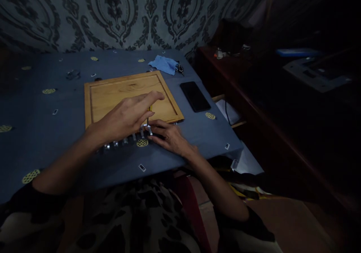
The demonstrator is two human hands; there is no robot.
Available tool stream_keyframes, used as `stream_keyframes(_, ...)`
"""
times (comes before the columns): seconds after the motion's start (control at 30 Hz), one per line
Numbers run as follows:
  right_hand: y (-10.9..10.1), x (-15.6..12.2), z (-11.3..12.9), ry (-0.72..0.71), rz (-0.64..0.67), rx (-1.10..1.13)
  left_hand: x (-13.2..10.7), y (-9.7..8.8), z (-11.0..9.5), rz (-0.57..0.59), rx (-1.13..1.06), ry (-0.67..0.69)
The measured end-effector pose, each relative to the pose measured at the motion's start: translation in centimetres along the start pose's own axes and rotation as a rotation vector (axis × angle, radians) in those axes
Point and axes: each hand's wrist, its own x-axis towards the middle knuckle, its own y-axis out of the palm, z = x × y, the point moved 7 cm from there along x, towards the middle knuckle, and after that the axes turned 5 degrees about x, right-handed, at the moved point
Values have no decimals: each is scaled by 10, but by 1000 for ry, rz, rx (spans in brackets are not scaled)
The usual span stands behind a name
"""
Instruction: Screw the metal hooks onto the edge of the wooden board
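From the head camera, the board [113, 93] lies on the desk [208, 138], a little left of the middle, its near edge towards the person. It is light, honey-brown wood, with a raised frame on the sides that show and a flatter panel set inside; a darker grain mark runs across the far part of the panel. Along the near edge stands a row of silvery metal clips [115, 144], curved and shiny, spaced apart, the leftmost ones dim in shadow. The left hand [124, 113] reaches over the near part of the board, its grip closed round a driver [150, 108]; only a bit of yellow and a thin upright shaft show, the rest hidden by the fingers. The shaft comes down to the end clip [150, 130], at the right of the row. The right hand [170, 137] rests on the desk beside the board's near edge, its grip narrow, thumb and fingertips about that same clip. A black phone [195, 96] lies right of the board, and farther off are a crumpled blue cloth [164, 64] and, just beside it, some keys [179, 69].
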Motion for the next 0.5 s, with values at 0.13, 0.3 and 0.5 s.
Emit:
stream_keyframes(0.13,0,0,-1,-1,-7,2,0,-1,2,36,-31,8)
stream_keyframes(0.3,1,0,-2,0,-2,-1,2,-3,0,-3,-59,-35)
stream_keyframes(0.5,1,0,-1,-2,-1,4,3,4,0,-156,-446,-103)
